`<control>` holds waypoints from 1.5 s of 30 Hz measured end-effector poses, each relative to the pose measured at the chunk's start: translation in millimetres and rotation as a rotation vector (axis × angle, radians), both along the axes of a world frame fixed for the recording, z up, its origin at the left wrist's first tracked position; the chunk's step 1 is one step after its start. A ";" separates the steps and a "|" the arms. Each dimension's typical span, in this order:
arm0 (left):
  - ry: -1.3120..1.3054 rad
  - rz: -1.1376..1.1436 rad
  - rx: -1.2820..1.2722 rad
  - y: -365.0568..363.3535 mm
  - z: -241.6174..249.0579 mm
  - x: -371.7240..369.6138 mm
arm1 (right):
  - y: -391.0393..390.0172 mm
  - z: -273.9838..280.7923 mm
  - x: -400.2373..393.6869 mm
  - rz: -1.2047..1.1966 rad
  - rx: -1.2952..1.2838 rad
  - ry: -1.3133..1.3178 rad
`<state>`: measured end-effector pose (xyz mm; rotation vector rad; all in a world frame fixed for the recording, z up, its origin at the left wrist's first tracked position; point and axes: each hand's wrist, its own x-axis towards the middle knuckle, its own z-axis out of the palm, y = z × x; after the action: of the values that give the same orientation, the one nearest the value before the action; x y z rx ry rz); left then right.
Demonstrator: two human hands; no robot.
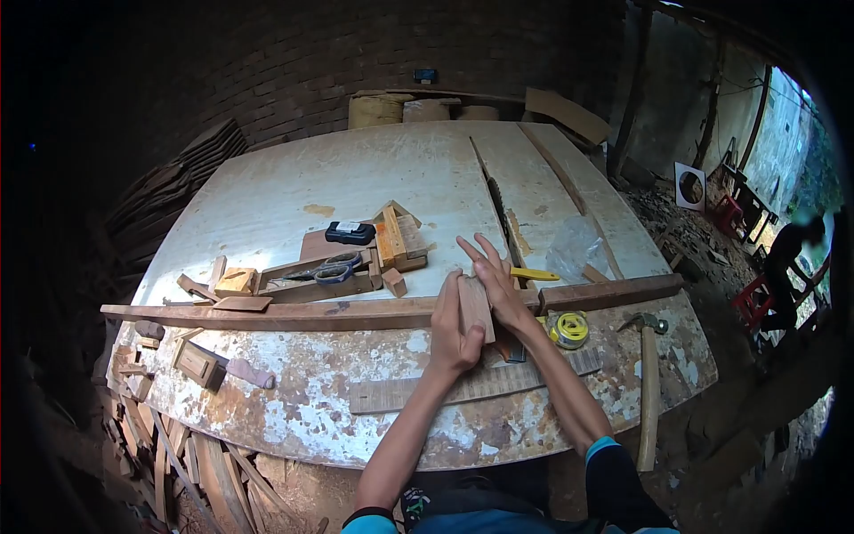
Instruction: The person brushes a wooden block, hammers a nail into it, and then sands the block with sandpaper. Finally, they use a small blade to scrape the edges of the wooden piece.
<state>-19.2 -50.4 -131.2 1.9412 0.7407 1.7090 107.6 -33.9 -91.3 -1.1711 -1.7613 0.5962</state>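
My left hand (455, 334) is closed around a small wooden block (475, 310), its thumb across the near end. The block is tilted above the wooden rail (382, 314) that crosses the table. My right hand (499, 287) lies along the block's right side, with its fingers stretched out and apart. Just right of it is a yellow-handled tool (535, 274). A yellow tape measure (568, 329) sits beside my right wrist. Beneath my forearms lies a flat wooden strip (427, 393). A dark object below the block is partly hidden by my hands.
A saw blade (497, 198) stands up through the tabletop (356, 178). A hammer (648, 383) lies at the right edge. Scissors (338, 267), a black case (350, 233) and wood pieces (400, 238) lie left. A plastic bag (574, 247) is right. Another person (787, 267) is far right.
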 end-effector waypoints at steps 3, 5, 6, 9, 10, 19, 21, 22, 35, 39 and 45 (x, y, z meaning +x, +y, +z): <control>-0.047 -0.012 0.049 15.2 3.1 1.9 | -23.8 2.6 -14.7 0.075 0.177 -0.150; -0.016 -0.027 -0.050 6.2 0.8 -4.3 | 1.7 -1.7 0.4 -0.028 0.029 -0.021; -0.021 -0.050 -0.098 6.5 -0.2 -6.1 | 15.7 -11.4 9.8 -0.015 -0.002 -0.029; -0.047 -0.138 -0.153 15.2 1.5 -8.0 | 19.6 -27.0 -2.9 0.203 -0.076 0.346; -0.136 -0.212 -0.257 10.2 4.2 -4.9 | 18.7 -26.7 -2.5 0.200 -0.071 0.353; -0.224 -0.288 -0.309 19.7 -10.3 6.6 | 14.0 -30.2 -1.6 0.180 -0.157 0.678; -0.254 -0.274 -0.319 14.2 -4.3 6.6 | 6.1 -25.0 -4.3 0.115 -0.073 0.573; -0.286 -0.264 -0.325 11.4 -1.2 8.1 | -0.9 -18.3 -5.4 0.062 0.013 0.446; -0.367 -0.230 -0.241 18.6 -22.4 12.4 | -9.1 7.6 -0.6 -0.157 0.253 -0.214; -0.407 -0.308 -0.310 20.6 -11.3 13.3 | -12.5 17.4 -0.4 -0.223 0.241 -0.288; -0.282 -0.279 -0.329 7.7 0.6 7.0 | 28.5 -8.9 43.5 -0.491 0.251 -0.008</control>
<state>-12.2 -42.7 -130.6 1.4666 0.5723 1.5357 151.0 -5.3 -100.2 -1.3582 -1.4273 0.0758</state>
